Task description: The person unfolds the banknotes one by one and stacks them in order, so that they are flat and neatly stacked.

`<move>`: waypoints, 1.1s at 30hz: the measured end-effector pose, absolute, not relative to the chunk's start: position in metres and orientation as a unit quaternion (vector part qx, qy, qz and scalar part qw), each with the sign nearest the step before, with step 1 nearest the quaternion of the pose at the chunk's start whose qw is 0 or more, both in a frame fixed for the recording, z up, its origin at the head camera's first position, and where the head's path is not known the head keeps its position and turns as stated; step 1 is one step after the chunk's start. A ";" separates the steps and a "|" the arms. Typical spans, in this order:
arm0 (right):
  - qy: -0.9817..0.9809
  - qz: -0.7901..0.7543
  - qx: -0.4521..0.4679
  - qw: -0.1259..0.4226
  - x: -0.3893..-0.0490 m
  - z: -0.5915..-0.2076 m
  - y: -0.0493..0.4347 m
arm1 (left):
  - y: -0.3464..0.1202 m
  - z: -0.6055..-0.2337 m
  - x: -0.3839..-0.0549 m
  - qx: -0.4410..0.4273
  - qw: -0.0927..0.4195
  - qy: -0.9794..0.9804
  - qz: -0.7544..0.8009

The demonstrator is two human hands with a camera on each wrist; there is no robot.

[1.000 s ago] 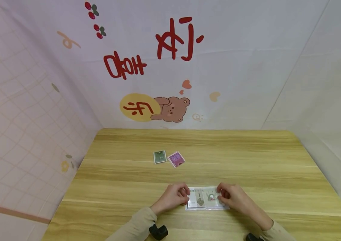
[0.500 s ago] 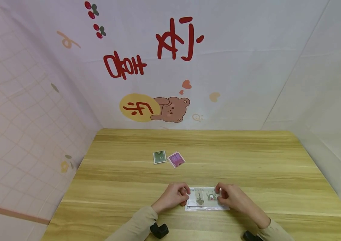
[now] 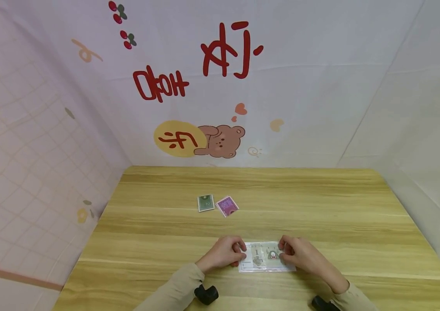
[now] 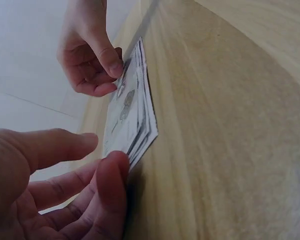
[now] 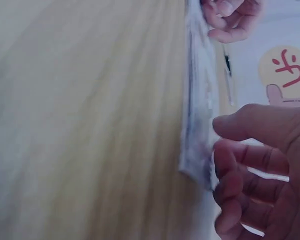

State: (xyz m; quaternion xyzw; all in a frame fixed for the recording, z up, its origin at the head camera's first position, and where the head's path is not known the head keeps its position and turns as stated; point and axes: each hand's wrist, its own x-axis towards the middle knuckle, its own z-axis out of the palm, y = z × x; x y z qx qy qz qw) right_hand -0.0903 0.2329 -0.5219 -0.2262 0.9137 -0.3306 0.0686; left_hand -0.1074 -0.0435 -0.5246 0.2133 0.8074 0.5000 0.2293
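Observation:
A pale paper banknote (image 3: pixel 257 255), printed with a 1 and a small cartoon figure, lies atop a thin stack of notes (image 3: pixel 267 269) at the table's near middle. At its left end, my left hand (image 3: pixel 223 252) holds the edge with bent fingers. My right hand (image 3: pixel 301 255) grips the other end between thumb and fingers. Layered sheet edges show in the left wrist view, where the left fingertips (image 4: pixel 119 162) touch the stack's corner. The stack is blurred in the right wrist view, and how firmly either hand pinches is hard to judge there.
Farther back on the wooden table (image 3: pixel 321 198) lie a small green folded note (image 3: pixel 206 203) and, beside it, a purple one (image 3: pixel 227 206). A white printed cloth (image 3: pixel 301 86) stands behind the table and along both sides.
The top banknote has shifted slightly toward me and now lies more nearly in line with the stack. My hands have moved only a little; the green and purple notes are unmoved.

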 end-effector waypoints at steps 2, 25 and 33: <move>0.917 -0.327 -0.221 0.053 -0.093 -0.522 0.233 | -0.044 -0.524 -0.109 0.212 0.234 0.805 0.502; 0.909 -0.349 -0.224 0.034 -0.141 -0.525 0.190 | -0.073 -0.520 -0.148 0.177 0.194 0.772 0.578; 0.896 -0.356 -0.264 -0.018 -0.162 -0.534 0.171 | -0.078 -0.517 -0.157 0.157 0.172 0.768 0.597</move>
